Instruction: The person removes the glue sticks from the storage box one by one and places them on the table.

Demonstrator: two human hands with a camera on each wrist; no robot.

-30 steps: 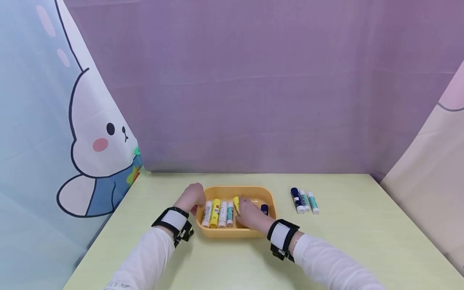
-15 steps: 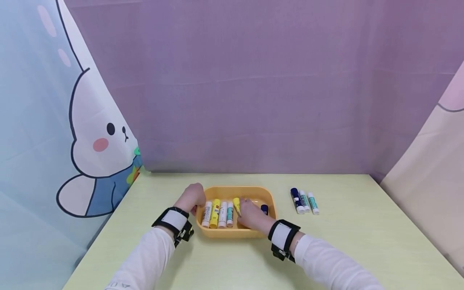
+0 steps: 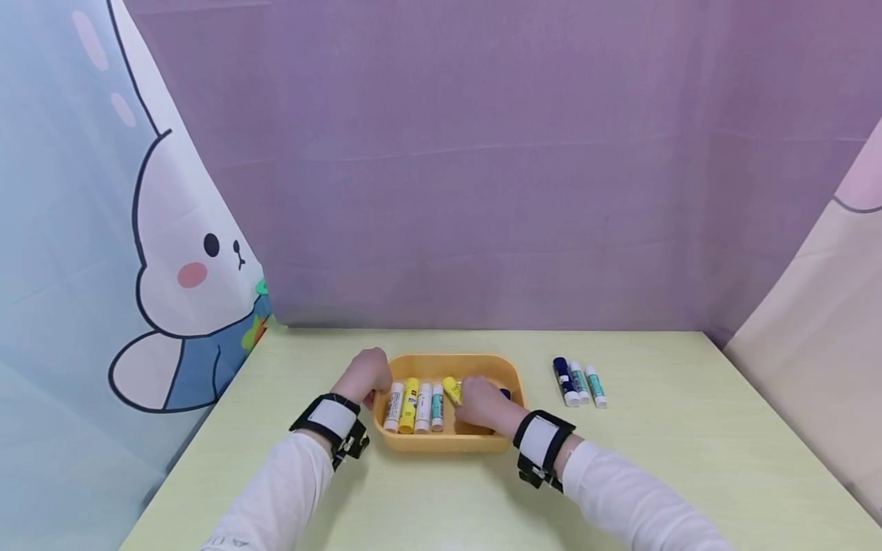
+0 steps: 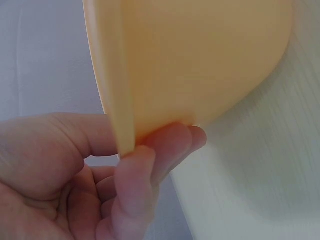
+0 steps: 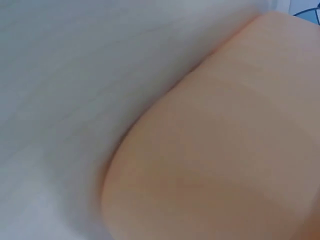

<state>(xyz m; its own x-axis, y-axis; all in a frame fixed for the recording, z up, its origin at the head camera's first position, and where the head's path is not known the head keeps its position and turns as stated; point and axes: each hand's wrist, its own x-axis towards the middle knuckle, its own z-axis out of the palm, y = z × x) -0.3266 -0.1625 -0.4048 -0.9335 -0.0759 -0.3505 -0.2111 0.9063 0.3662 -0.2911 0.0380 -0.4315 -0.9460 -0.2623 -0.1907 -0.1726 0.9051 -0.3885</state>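
My left hand (image 3: 370,373) pinches the left rim of a shallow yellow-orange plastic basket (image 3: 441,443). In the left wrist view, thumb and fingers (image 4: 132,175) close on its lip. Inside the basket, at the left, stand side by side a white glue stick (image 3: 393,407), a yellow one (image 3: 408,405), another white one (image 3: 423,408) and a teal-and-white one (image 3: 437,407). My right hand (image 3: 482,402) reaches into the basket and holds a tilted yellow glue stick (image 3: 452,390); its lower part is hidden. Only the basket's outer wall (image 5: 215,150) shows in the right wrist view.
Right of the basket on the pale table (image 3: 661,451) lie a dark blue glue stick (image 3: 566,381) and two teal-and-white ones (image 3: 596,386). A dark blue end (image 3: 506,393) peeks out behind my right hand. A purple curtain (image 3: 475,168) hangs behind.
My right hand has shifted slightly right and up inside the basket, and the yellow glue stick tilts more. It now covers most of the dark blue one. My left hand stays put.
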